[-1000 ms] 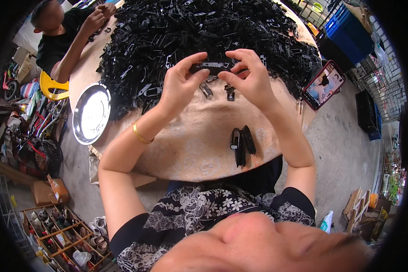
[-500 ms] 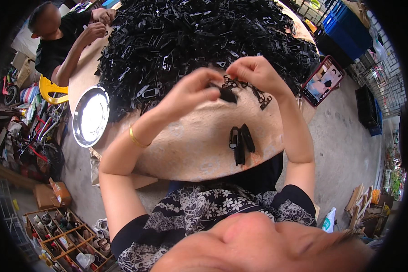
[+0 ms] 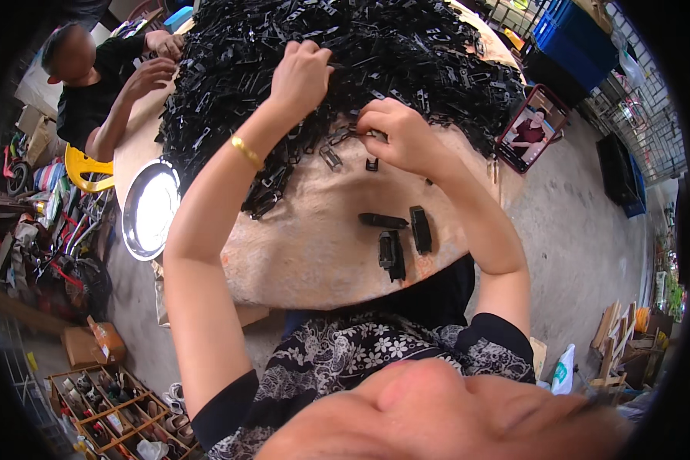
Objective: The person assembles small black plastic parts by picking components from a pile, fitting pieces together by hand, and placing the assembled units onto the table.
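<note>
A large heap of small black plastic parts (image 3: 406, 46) covers the far part of the table. My left hand (image 3: 303, 77) reaches over the heap with fingers bent down into it; what they grip, if anything, is hidden. My right hand (image 3: 395, 134) is at the heap's near edge, thumb and fingers curled together beside loose black parts (image 3: 332, 157). Whatever lies in its fingertips is too small to name. Nearer me, several thicker black pieces (image 3: 420, 230) lie apart from the heap, one of them crosswise (image 3: 383, 221).
A shiny metal dish (image 3: 149, 211) sits at the table's left edge, beside a yellow plastic stool (image 3: 88, 170). A phone (image 3: 533, 129) with a lit screen stands at the right edge. Another person's hands (image 3: 152, 73) work at the far left. The bare table top (image 3: 307, 261) curves toward me.
My left hand has moved away from my right, forward over the heap. My right hand has shifted left and nearer. The dark piece formerly between them is gone; another piece lies near the table's front.
</note>
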`<state>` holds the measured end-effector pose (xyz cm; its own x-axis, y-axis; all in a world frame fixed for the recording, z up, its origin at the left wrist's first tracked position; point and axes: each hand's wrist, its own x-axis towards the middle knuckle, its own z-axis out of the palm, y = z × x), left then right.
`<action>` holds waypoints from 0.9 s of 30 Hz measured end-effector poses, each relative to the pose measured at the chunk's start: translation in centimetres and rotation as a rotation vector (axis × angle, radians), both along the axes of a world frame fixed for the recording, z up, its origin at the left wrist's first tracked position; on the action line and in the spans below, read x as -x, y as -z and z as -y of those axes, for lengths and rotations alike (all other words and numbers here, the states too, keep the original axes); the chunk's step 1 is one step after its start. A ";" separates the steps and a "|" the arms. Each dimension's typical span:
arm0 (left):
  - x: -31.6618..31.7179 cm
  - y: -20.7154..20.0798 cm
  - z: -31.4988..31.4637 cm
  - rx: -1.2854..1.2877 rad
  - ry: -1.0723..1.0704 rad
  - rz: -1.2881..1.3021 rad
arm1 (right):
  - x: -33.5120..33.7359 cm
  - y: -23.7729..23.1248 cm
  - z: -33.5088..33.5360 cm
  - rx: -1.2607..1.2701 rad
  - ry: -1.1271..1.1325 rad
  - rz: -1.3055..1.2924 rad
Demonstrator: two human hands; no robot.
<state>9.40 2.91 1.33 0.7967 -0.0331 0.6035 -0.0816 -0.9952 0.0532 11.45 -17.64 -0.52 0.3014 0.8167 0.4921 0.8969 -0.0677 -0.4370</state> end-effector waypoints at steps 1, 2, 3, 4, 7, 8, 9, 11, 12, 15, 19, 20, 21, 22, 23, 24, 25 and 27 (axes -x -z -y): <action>-0.8 0.0 -0.4 -0.002 0.009 0.004 | 0.1 0.2 -0.1 -0.052 -0.007 -0.019; -1.4 0.1 -0.8 -0.083 -0.045 -0.096 | 0.2 0.4 -0.4 -0.054 0.001 -0.015; -1.8 0.4 -1.2 -0.164 -0.100 -0.196 | 0.3 0.4 -0.8 -0.122 -0.027 -0.017; -2.1 0.3 -0.9 -0.163 -0.086 -0.193 | 0.3 0.5 -0.8 -0.186 -0.048 -0.020; -2.4 0.3 -0.2 -0.212 -0.189 -0.208 | -0.3 0.7 -0.7 -0.193 0.004 -0.069; -2.2 0.3 -0.1 -0.212 -0.183 -0.207 | -0.6 0.8 -0.6 -0.191 0.040 -0.158; -1.9 0.2 0.0 -0.090 -0.141 -0.136 | -1.0 1.2 -0.6 -0.220 0.065 -0.173; -1.1 0.0 -0.7 0.084 -0.032 0.046 | -1.2 1.1 -0.6 -0.231 0.075 -0.316; -0.6 0.0 -0.9 0.083 -0.031 0.045 | -1.2 1.0 -0.6 -0.239 0.083 -0.460; 2.1 -0.3 -0.7 0.474 0.104 -0.021 | -0.4 0.7 -1.0 -0.354 0.036 -0.517; 7.0 0.3 0.6 1.071 0.223 -0.376 | 2.2 -1.3 -0.9 -0.313 0.034 -0.748; 7.7 1.0 1.2 1.175 0.267 -0.393 | 2.2 -0.8 -0.9 -0.310 0.035 -0.750; 8.3 1.6 1.7 1.207 0.285 -0.383 | 2.2 0.0 -1.0 -0.307 0.058 -0.694; 8.9 1.6 2.1 1.223 0.268 -0.403 | 2.4 0.4 -1.3 -0.302 0.074 -0.640; 9.2 1.8 2.4 1.258 0.281 -0.395 | 2.7 0.4 -1.3 -0.307 0.083 -0.560; 9.4 2.1 2.6 1.294 0.294 -0.385 | 2.6 0.5 -1.3 -0.302 0.077 -0.563; 9.3 1.9 2.8 1.250 0.282 -0.370 | 2.5 0.7 -1.2 -0.241 0.082 -0.580; 9.3 1.9 3.0 1.322 0.292 -0.377 | 2.2 1.2 -1.2 -0.187 0.090 -0.611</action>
